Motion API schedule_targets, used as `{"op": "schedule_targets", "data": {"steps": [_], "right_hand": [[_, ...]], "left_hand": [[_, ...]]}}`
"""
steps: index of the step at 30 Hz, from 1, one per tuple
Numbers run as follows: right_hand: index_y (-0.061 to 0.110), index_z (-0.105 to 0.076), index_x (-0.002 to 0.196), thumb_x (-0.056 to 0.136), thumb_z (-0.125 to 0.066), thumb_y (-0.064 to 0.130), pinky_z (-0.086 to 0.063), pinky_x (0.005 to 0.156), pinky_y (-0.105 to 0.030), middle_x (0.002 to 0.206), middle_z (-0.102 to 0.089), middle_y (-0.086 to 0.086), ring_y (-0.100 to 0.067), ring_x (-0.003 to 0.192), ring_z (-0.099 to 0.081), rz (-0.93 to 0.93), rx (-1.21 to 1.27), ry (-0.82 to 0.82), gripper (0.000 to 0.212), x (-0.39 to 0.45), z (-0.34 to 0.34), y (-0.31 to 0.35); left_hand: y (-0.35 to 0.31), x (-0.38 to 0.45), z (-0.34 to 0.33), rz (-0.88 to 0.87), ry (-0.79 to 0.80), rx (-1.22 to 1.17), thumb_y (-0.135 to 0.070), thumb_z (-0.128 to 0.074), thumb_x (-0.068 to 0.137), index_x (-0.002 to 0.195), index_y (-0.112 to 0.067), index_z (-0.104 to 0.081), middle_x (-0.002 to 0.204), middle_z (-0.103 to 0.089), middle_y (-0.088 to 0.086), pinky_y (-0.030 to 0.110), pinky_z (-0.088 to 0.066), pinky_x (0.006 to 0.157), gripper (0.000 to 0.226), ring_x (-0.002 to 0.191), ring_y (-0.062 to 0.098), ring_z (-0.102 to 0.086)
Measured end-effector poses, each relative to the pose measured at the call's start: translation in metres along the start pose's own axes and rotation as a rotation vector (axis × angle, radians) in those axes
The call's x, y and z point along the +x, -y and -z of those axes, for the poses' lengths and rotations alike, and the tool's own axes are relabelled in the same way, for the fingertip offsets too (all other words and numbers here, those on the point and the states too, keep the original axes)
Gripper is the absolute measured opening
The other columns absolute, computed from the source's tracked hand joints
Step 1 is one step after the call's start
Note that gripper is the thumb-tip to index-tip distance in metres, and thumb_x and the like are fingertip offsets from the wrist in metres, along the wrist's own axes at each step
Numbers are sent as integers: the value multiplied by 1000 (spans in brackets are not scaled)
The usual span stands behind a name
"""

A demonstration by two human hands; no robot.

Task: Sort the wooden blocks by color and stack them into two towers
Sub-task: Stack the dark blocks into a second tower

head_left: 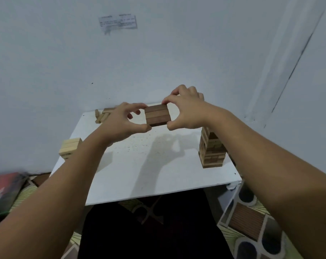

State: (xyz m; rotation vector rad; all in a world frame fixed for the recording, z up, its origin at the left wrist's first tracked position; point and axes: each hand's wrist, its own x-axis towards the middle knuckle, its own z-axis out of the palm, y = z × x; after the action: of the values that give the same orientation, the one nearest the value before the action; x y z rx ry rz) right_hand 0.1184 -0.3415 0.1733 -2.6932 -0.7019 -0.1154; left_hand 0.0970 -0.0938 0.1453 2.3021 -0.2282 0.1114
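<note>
- White table (139,174) lay below both hands, carrying the sorting work, which looked roughly midway.
- Mixed-tone tower (211,152) stood under the right forearm, seemingly unsorted, so much stacking probably remained.
- Pale stack (69,148) sat beneath the left forearm, low, apparently the light tower begun.
- Dark blocks (157,115), a flat set held in the air, lay between the two grips.
- Left hand (121,122) pinched the set's near end with thumb and fingers; right hand (186,111) pinched the opposite end.
- Loose pale blocks (103,115) waited beyond the left hand.
</note>
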Motion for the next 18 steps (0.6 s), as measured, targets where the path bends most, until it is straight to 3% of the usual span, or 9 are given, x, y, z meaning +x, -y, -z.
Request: {"op": "schedule_targets", "data": {"steps": [4, 7, 9, 18], "right_hand": [[43, -47, 141, 75, -71, 47, -20, 101, -31, 140, -31, 8, -19, 132, -24, -86, 83, -7, 71, -24, 11, -33], [45, -46, 143, 67, -66, 51, -31, 104, -37, 142, -31, 8, -19, 134, -24, -173, 164, 3, 79, -44, 17, -57], [44, -46, 143, 73, -71, 46, -36, 108, -43, 143, -31, 7, -20, 135, -24, -212, 211, 8, 75, -55, 19, -73], [42, -49, 142, 82, -78, 34, -32, 104, -40, 146, -31, 6, -19, 139, -23, -272, 352, -3, 67, -85, 25, -117]], "left_hand": [[-28, 13, -29, -40, 48, -26, -48, -86, 67, 126, -44, -66, 118, -58, -12, 23, -41, 80, 62, 108, 9, -54], [-46, 22, -53, -70, 87, -58, -49, -81, 64, 122, -45, -67, 116, -58, -13, 25, -42, 82, 59, 108, 10, -54], [-56, 27, -68, -88, 116, -52, -50, -80, 64, 122, -45, -67, 116, -59, -13, 26, -42, 82, 60, 108, 10, -54], [-85, 42, -106, -95, 203, -38, -53, -80, 65, 123, -42, -68, 118, -58, -11, 28, -44, 83, 60, 110, 11, -53]]}}
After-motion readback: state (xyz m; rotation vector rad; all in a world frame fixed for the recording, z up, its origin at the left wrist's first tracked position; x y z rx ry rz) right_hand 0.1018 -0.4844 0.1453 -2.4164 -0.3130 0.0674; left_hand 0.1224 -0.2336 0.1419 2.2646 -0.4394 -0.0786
